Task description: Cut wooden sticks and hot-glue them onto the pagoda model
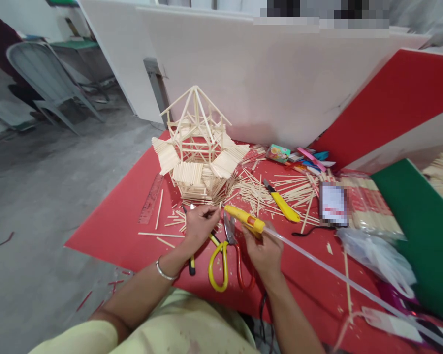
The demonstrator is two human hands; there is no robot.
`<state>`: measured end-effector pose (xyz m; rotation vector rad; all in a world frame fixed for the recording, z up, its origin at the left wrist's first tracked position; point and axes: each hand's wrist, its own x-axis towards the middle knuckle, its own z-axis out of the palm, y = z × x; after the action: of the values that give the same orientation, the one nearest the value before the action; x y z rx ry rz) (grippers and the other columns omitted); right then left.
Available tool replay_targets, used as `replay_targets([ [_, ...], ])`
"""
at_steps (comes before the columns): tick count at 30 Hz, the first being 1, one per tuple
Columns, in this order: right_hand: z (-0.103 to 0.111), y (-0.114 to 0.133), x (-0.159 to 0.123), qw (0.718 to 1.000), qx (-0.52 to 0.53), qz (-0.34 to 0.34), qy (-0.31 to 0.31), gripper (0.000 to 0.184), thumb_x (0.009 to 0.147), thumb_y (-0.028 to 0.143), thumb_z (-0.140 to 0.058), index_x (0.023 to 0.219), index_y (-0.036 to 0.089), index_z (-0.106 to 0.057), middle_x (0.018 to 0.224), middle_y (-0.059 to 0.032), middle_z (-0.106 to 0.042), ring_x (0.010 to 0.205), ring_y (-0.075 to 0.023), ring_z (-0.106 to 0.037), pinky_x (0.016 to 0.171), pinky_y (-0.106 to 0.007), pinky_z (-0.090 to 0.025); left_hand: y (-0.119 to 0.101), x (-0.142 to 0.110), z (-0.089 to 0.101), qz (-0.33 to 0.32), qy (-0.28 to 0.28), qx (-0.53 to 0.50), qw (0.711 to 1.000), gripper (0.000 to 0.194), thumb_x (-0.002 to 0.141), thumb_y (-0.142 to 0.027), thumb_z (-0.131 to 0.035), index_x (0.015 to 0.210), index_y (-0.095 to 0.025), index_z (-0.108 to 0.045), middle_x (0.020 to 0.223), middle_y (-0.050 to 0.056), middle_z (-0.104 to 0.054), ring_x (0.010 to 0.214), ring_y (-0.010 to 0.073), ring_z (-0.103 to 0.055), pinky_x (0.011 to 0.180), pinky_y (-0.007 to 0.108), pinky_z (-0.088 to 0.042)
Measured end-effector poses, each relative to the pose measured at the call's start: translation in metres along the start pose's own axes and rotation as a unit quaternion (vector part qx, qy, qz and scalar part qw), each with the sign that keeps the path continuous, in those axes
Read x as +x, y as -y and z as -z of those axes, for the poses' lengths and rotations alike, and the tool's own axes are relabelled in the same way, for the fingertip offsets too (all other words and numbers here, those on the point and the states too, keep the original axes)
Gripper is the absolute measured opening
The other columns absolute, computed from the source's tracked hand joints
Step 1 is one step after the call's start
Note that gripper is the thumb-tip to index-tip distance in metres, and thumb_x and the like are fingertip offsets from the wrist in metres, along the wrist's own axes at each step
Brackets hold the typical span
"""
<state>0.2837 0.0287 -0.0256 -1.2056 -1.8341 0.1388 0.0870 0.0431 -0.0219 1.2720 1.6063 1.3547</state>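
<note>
My right hand (pixel 265 248) grips a yellow hot glue gun (pixel 239 215), a long clear glue stick (pixel 310 255) running out of its back. At the nozzle, my left hand (pixel 200 223) pinches what looks like a small wooden stick (pixel 220 205), mostly hidden by the fingers. Just beyond stands a model pavilion (pixel 195 167) of thin wooden sticks, with an open pointed roof frame and slatted panels. Between my hands lie scissors (pixel 224 268) with one yellow and one red handle. Pliers (pixel 192 264) with black-and-yellow handles lie partly under my left hand.
Loose sticks (pixel 258 189) litter the red tabletop (pixel 114 231). A yellow cutter knife (pixel 286 207), a clear ruler (pixel 150 199), bundled packs of sticks (pixel 372 204) and a plastic bag (pixel 380 255) lie around. White boards (pixel 243 73) rise behind; a chair (pixel 47 73) stands left.
</note>
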Motion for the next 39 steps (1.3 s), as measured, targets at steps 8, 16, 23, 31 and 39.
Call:
replay_targets([
  [8, -0.002, 0.0, -0.001, 1.0, 0.003, 0.019, 0.0, 0.02, 0.088, 0.028, -0.068, 0.105, 0.02, -0.064, 0.096, -0.0066, -0.067, 0.088, -0.0189, -0.062, 0.08, -0.033, -0.051, 0.002, -0.001, 0.0, -0.02, -0.003, 0.025, 0.999, 0.02, 0.082, -0.033, -0.066, 0.076, -0.017, -0.076, 0.062, 0.001, -0.068, 0.052, 0.0121, -0.058, 0.049, 0.021, -0.042],
  [16, -0.002, -0.004, -0.003, 1.0, 0.006, -0.016, -0.004, 0.019, 0.088, 0.031, -0.067, 0.103, 0.019, -0.066, 0.095, -0.0069, -0.067, 0.088, -0.0197, -0.064, 0.08, -0.034, -0.053, 0.002, 0.0, 0.0, -0.02, 0.02, 0.028, 0.999, 0.017, 0.08, -0.029, -0.065, 0.073, -0.016, -0.075, 0.06, 0.0, -0.067, 0.051, 0.0116, -0.058, 0.049, 0.02, -0.042],
  [23, -0.002, -0.002, -0.002, 1.0, 0.0, -0.009, -0.009, 0.019, 0.088, 0.031, -0.067, 0.102, 0.019, -0.067, 0.092, -0.0062, -0.068, 0.084, -0.0185, -0.065, 0.076, -0.032, -0.054, 0.002, 0.001, 0.0, 0.05, 0.012, -0.062, 0.997, 0.019, 0.079, -0.033, -0.067, 0.078, -0.015, -0.074, 0.06, 0.0, -0.066, 0.047, 0.012, -0.057, 0.046, 0.021, -0.046],
  [31, -0.001, 0.002, 0.0, 1.0, -0.006, 0.019, 0.011, 0.02, 0.089, 0.033, -0.065, 0.105, 0.021, -0.066, 0.096, -0.0078, -0.07, 0.091, -0.0204, -0.064, 0.083, -0.035, -0.053, -0.005, 0.0, 0.004, -0.067, -0.024, 0.056, 0.996, 0.019, 0.083, -0.03, -0.064, 0.073, -0.019, -0.076, 0.066, 0.001, -0.069, 0.059, 0.0142, -0.06, 0.058, 0.023, -0.044],
  [39, -0.002, 0.003, -0.003, 1.0, 0.001, -0.004, 0.007, 0.016, 0.088, 0.032, -0.067, 0.101, 0.022, -0.066, 0.095, -0.0063, -0.07, 0.089, -0.0203, -0.064, 0.081, -0.036, -0.053, 0.006, -0.001, 0.002, -0.136, -0.014, 0.167, 0.976, 0.024, 0.085, -0.027, -0.061, 0.065, -0.02, -0.071, 0.062, 0.003, -0.066, 0.059, 0.0152, -0.056, 0.063, 0.027, -0.042],
])
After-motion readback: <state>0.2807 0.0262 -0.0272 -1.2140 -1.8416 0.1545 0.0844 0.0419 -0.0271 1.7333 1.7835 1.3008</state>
